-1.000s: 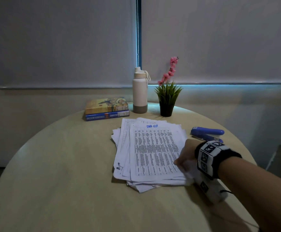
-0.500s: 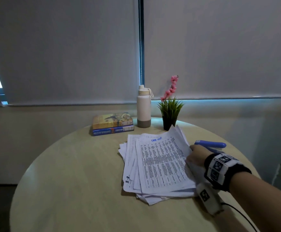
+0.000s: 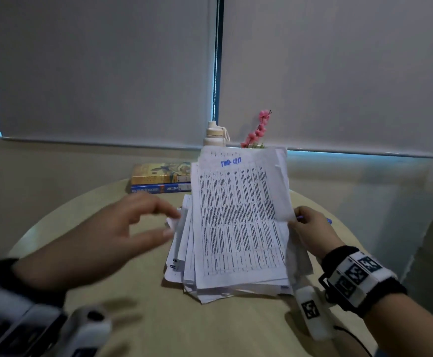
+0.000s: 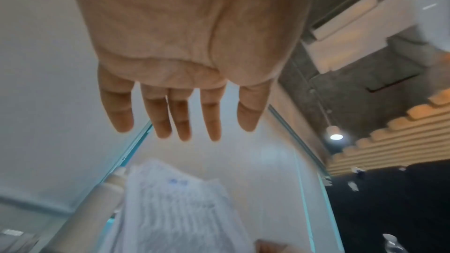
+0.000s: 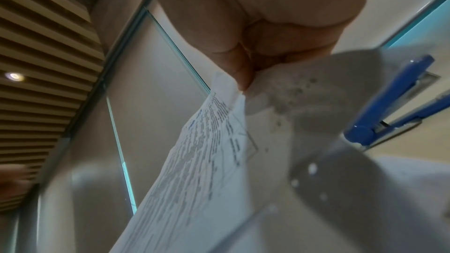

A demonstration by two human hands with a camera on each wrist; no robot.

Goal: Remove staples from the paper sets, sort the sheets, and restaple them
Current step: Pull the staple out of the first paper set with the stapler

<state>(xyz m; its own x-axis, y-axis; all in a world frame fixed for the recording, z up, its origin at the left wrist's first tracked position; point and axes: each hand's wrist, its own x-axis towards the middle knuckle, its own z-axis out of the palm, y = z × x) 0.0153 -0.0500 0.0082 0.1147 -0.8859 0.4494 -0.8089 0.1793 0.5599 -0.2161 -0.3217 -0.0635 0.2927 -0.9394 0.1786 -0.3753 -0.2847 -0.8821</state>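
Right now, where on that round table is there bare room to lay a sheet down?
The near-left table, below the left hand, and the front edge before the paper pile are bare. The back is crowded: books, bottle, plant. A stapler lies beyond the right hand.

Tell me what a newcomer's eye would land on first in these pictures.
First, the stack of printed papers mid-table, tipped up at its far end, the right hand pinching its right edge. Next, the left hand, fingers spread and holding nothing, reaching toward the stack's left edge. Behind the right hand lies a blue stapler.
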